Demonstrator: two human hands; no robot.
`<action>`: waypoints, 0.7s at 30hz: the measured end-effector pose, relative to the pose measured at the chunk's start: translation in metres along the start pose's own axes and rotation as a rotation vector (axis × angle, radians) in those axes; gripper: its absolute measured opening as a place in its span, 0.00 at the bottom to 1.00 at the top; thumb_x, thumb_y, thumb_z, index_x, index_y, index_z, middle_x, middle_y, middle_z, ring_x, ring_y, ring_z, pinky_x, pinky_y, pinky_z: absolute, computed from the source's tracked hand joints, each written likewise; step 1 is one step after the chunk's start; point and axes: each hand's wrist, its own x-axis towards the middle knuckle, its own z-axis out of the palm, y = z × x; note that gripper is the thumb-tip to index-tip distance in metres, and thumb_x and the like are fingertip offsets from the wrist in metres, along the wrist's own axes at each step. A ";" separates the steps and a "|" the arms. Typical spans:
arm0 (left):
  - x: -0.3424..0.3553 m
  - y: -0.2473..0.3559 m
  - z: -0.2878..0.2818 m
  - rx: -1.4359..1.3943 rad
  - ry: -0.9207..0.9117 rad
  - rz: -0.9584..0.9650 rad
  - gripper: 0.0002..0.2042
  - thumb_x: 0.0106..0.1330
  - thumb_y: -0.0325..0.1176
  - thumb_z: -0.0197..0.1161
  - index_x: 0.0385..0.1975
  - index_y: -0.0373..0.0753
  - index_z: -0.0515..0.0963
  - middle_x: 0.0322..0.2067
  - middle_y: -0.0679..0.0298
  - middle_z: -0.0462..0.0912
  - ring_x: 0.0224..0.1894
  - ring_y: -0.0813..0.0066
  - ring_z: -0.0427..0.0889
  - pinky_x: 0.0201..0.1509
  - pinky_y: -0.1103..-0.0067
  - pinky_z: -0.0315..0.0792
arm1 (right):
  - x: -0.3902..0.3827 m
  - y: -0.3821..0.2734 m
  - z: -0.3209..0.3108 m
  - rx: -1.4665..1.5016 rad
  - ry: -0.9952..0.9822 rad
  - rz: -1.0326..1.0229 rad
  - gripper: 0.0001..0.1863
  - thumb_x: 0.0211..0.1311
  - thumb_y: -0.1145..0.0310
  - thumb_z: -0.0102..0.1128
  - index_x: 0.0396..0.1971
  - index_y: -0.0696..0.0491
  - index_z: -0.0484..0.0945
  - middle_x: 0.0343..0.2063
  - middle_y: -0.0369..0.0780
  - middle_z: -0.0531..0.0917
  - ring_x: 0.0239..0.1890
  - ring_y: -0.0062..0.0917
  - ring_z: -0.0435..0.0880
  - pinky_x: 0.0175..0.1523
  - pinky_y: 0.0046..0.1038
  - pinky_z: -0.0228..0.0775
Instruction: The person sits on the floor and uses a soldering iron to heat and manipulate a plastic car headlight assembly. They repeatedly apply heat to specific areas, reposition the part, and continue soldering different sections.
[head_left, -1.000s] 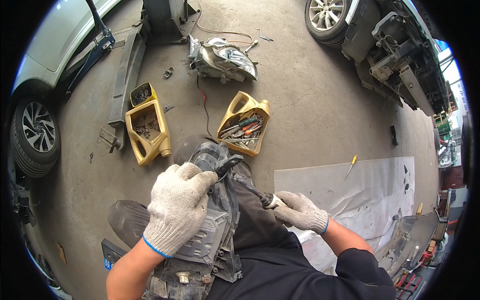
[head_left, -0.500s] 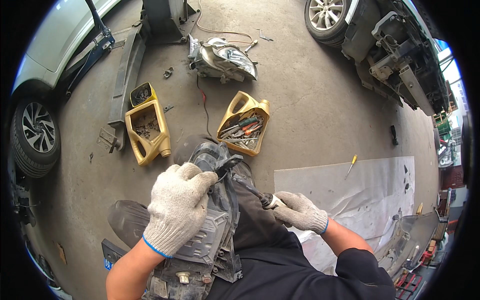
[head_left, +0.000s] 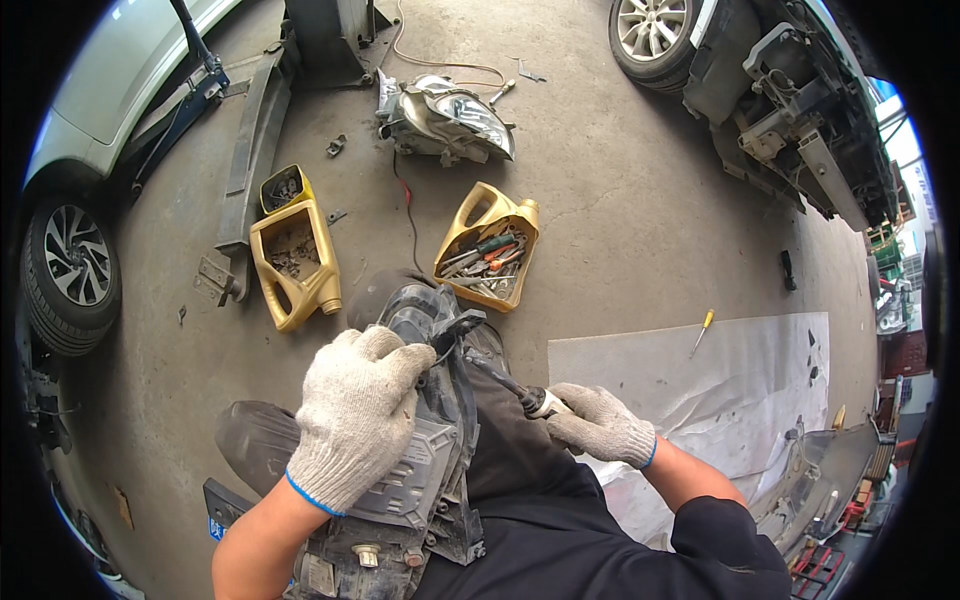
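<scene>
Head view, grey plastic housing [head_left: 405, 475]: rests across our trousers [head_left: 525, 445], stretching from near to far.
Left hand [head_left: 358, 420]: lies over the housing's left side, fingers bent at the near-left end of a black tab [head_left: 458, 328]; the glove hides the contact, so we cannot tell whether they clamp it.
Right hand [head_left: 603, 425]: right of the housing, its fingers clamped around the handle of the long-shafted tool [head_left: 508, 383], whose tip points far-left, just beside the tab.
Slip risk: if the tip skids, we could gouge the housing or jab our left fingers, since they sit so near.
Tab risk: a loose left hold could let the tab shift; hard pressure could crack it.
Lap risk: the housing could rock if our legs move, because it rests on an uneven, soft support.
Far floor [head_left: 600, 250]: we see a cut-open golden jug [head_left: 528, 212] of hand tools [head_left: 490, 260], with a headlamp [head_left: 455, 120] farther off.
</scene>
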 end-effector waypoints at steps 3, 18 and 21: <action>0.000 0.000 0.000 0.001 -0.002 0.003 0.10 0.57 0.22 0.69 0.39 0.40 0.88 0.34 0.57 0.84 0.39 0.52 0.84 0.44 0.62 0.77 | 0.000 0.002 0.000 0.014 0.000 -0.015 0.21 0.69 0.57 0.61 0.54 0.56 0.80 0.29 0.43 0.88 0.33 0.30 0.88 0.42 0.35 0.78; 0.002 0.004 -0.001 0.024 0.015 0.036 0.10 0.57 0.21 0.69 0.38 0.39 0.88 0.34 0.58 0.84 0.39 0.52 0.83 0.44 0.64 0.77 | -0.003 0.000 0.000 -0.009 0.015 -0.064 0.20 0.71 0.57 0.59 0.53 0.56 0.81 0.29 0.44 0.88 0.33 0.34 0.89 0.42 0.36 0.78; 0.003 0.004 -0.001 0.004 0.019 0.027 0.10 0.58 0.21 0.69 0.38 0.39 0.88 0.33 0.57 0.84 0.38 0.52 0.84 0.44 0.64 0.77 | -0.003 0.000 0.000 -0.018 0.019 -0.087 0.19 0.71 0.57 0.59 0.52 0.56 0.81 0.29 0.44 0.88 0.34 0.35 0.89 0.42 0.36 0.78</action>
